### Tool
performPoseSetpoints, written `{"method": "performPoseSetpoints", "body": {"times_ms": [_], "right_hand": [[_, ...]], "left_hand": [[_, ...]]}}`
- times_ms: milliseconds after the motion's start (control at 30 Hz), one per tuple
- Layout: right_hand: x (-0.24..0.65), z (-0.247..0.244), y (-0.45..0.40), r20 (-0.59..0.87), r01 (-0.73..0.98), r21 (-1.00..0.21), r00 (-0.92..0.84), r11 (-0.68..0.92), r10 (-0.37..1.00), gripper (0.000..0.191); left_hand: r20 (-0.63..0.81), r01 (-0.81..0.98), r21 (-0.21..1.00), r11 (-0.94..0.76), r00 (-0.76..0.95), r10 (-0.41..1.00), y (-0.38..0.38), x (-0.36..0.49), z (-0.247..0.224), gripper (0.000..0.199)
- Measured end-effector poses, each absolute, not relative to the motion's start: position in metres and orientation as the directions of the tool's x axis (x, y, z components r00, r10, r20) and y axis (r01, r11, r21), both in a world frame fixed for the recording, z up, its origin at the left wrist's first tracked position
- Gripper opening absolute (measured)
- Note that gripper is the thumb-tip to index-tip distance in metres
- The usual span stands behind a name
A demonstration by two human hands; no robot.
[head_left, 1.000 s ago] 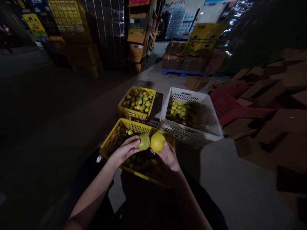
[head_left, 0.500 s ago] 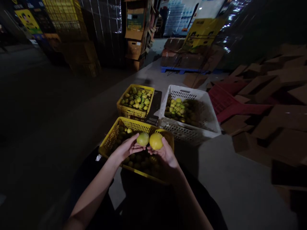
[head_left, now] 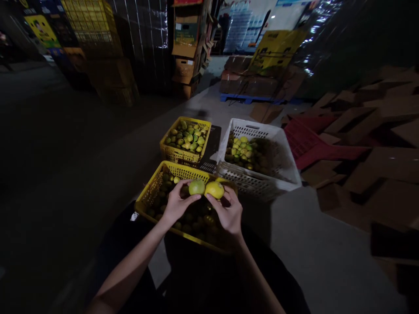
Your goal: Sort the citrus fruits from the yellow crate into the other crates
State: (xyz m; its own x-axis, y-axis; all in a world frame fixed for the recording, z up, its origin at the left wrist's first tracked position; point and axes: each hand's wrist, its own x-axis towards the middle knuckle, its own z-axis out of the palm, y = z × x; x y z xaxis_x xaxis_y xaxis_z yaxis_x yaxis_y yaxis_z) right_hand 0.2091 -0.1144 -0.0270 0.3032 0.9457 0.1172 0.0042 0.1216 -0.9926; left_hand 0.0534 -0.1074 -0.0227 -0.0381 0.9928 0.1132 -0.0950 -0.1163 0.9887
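Note:
Side by side, two round fruits hang over the near yellow crate (head_left: 149, 192). My left hand (head_left: 176, 201) holds the green fruit (head_left: 197, 187) between thumb and fingers. The yellow fruit (head_left: 214, 190) is in my right hand (head_left: 229, 211), with the thumb at its lower side. Both fruits are very close together, perhaps touching. Darker fruits lie in shadow inside the near crate. Beyond it stands a smaller yellow crate (head_left: 176, 154) full of green-yellow fruits (head_left: 190, 138). A white crate (head_left: 288, 163), to the right, holds fruits (head_left: 241, 149) mostly on its left side.
Flattened cardboard boxes (head_left: 376, 174) and a red crate (head_left: 304, 139) lie at the right. Farther back are a blue pallet (head_left: 248, 98) with boxes, a cardboard stack (head_left: 185, 43) and stacked yellow crates (head_left: 90, 22). The grey floor (head_left: 294, 244) is partly shadowed.
Both hands have turned, so the thumbs now lie below the fruits and the backs of the hands show. The two fruits have moved slightly up and right.

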Motion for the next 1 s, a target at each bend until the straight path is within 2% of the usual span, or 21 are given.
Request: {"method": "performPoseSetpoints", "body": {"times_ms": [100,233,400,567,667,767,900,1000], "right_hand": [[0.212,-0.029,-0.117,0.273,0.151,-0.96,0.305,0.236,0.912,0.056],[0.217,-0.026,-0.117,0.335,0.188,-0.939,0.335,0.286,0.88,0.058],[0.226,-0.013,-0.117,0.175,-0.092,-0.974,0.264,0.205,0.949,0.051],[0.238,-0.007,-0.114,-0.024,-0.303,-0.953,0.137,0.019,0.99,0.047],[0.239,-0.004,-0.115,-0.112,-0.371,-0.926,0.077,-0.075,0.991,0.045],[0.236,-0.002,-0.116,-0.124,-0.415,-0.906,0.074,-0.083,0.99,0.05],[0.23,-0.006,-0.115,-0.125,-0.44,-0.894,0.065,-0.084,0.99,0.047],[0.227,-0.011,-0.113,-0.147,-0.462,-0.88,0.047,-0.109,0.988,0.046]], "left_hand": [[0.142,-0.098,0.985,-0.14,0.013,0.99,-0.109,0.053,-0.02,0.049],[0.13,-0.239,0.964,-0.113,0.055,0.99,-0.108,0.052,-0.018,0.051],[0.054,-0.38,0.925,-0.015,0.093,0.994,-0.107,0.048,-0.017,0.048],[-0.083,-0.474,0.869,0.144,0.147,0.986,-0.11,0.044,-0.011,0.049],[-0.162,-0.537,0.812,0.228,0.167,0.972,-0.109,0.043,-0.01,0.049],[-0.217,-0.575,0.779,0.25,0.127,0.968,-0.108,0.045,-0.011,0.048],[-0.203,-0.533,0.815,0.226,0.103,0.974,-0.11,0.047,-0.01,0.048],[-0.202,-0.472,0.858,0.203,0.054,0.978,-0.112,0.046,-0.008,0.056]]}}
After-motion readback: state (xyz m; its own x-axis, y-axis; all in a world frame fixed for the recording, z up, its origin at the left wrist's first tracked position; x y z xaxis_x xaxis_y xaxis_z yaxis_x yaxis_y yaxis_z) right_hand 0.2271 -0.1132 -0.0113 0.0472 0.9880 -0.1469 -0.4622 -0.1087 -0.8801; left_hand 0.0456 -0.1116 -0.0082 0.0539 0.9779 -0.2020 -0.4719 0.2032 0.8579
